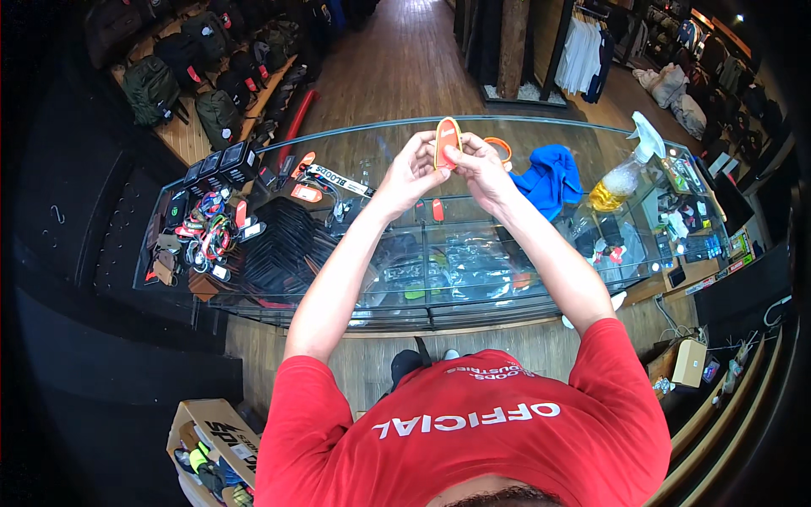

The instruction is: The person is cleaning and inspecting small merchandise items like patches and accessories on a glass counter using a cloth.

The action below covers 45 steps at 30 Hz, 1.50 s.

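A small red oval piece with a yellow-orange rim [448,139], perhaps a tag, is held up over the far part of the glass counter. My left hand [409,177] pinches its lower left side. From the other side my right hand [483,174] grips it, the thumb pressed on its red face. Just beyond my right hand an orange ring-shaped band [504,150] shows in part. A crumpled blue cloth [553,179] lies on the glass to the right of that hand. Farther right stands a spray bottle [621,179] with a white head and yellow foamy liquid.
The glass display counter [397,291] spans in front of me. Keychains and lanyards [211,232], dark boxes [228,160] and red tags [306,193] occupy its left side. Backpacks [152,89] line shelves beyond. An open cardboard box [182,422] sits at lower left.
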### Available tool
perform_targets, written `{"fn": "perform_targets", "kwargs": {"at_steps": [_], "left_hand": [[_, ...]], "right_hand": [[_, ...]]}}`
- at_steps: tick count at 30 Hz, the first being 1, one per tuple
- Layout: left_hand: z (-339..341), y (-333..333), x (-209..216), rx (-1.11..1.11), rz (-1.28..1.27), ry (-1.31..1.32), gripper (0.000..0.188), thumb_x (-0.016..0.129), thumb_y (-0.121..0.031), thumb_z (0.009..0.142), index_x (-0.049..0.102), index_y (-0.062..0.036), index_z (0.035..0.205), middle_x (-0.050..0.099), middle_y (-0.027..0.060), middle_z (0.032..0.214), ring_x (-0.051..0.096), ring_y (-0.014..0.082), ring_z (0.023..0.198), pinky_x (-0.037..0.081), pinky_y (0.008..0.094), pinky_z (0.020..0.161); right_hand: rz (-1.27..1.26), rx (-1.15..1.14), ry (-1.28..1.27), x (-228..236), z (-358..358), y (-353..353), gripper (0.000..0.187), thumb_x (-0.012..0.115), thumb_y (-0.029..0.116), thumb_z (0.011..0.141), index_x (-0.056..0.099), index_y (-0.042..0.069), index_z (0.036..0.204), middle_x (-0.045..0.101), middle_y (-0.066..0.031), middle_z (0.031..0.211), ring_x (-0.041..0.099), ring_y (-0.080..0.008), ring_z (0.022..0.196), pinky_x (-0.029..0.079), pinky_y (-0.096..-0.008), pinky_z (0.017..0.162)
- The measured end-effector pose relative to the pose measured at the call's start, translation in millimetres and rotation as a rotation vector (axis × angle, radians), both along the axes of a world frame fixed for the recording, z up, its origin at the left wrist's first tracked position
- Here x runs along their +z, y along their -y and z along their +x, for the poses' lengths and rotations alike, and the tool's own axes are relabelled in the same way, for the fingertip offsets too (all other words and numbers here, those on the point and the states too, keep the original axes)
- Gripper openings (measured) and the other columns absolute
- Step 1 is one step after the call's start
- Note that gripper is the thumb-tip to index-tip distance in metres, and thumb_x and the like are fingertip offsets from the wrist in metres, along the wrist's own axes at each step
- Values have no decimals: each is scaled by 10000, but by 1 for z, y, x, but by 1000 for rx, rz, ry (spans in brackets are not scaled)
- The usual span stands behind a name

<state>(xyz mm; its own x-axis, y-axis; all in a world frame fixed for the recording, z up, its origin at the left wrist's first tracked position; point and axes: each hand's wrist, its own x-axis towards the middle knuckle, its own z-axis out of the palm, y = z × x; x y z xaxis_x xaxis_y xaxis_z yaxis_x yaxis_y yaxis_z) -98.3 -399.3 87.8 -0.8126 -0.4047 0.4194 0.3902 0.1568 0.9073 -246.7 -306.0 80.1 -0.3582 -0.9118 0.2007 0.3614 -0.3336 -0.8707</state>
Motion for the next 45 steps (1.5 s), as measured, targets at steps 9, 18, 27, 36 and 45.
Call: {"fn": "perform_targets", "kwargs": {"at_steps": [9, 18, 27, 36, 45], "left_hand": [[-3, -2, -5, -15, 39, 99, 601, 692, -90, 924, 362, -10, 1420, 590, 103, 1274, 561, 167, 1206, 443, 328, 1049], [-4, -2, -2, -47, 92, 165, 596, 695, -118, 926, 391, 12, 1421, 634, 82, 1188, 608, 125, 1069, 483, 289, 960], [-9, -1, -3, 20, 123, 113, 538, 705, -89, 907, 471, 30, 1377, 659, 53, 1104, 624, 109, 1019, 493, 277, 937], [-9, -3, -3, -71, 194, 120, 516, 693, -105, 919, 485, 23, 1374, 656, 43, 1091, 619, 99, 968, 499, 263, 898], [-11, -4, -2, -85, 211, 113, 431, 685, -101, 922, 536, 14, 1310, 658, 39, 1075, 617, 97, 954, 489, 268, 906]], "right_hand": [[-11, -66, 46, -4, 2, 2, 191, 747, 162, 896, 652, 87, 1043, 663, 34, 880, 560, -42, 743, 403, -214, 681], [7, -83, 93, -7, -1, 3, 156, 738, 152, 901, 638, 91, 1003, 676, 19, 886, 576, -44, 742, 394, -209, 657], [-33, -107, 104, -3, -5, 2, 143, 733, 122, 898, 635, 82, 994, 685, -1, 889, 585, -42, 709, 420, -190, 610], [-6, -84, 138, 3, 1, 0, 173, 700, 130, 927, 600, 55, 1045, 702, -66, 965, 654, -102, 775, 495, -223, 638], [-25, -74, 148, -2, -6, -3, 120, 637, 102, 956, 593, 59, 1060, 694, -71, 990, 659, -97, 782, 500, -200, 616]]}}
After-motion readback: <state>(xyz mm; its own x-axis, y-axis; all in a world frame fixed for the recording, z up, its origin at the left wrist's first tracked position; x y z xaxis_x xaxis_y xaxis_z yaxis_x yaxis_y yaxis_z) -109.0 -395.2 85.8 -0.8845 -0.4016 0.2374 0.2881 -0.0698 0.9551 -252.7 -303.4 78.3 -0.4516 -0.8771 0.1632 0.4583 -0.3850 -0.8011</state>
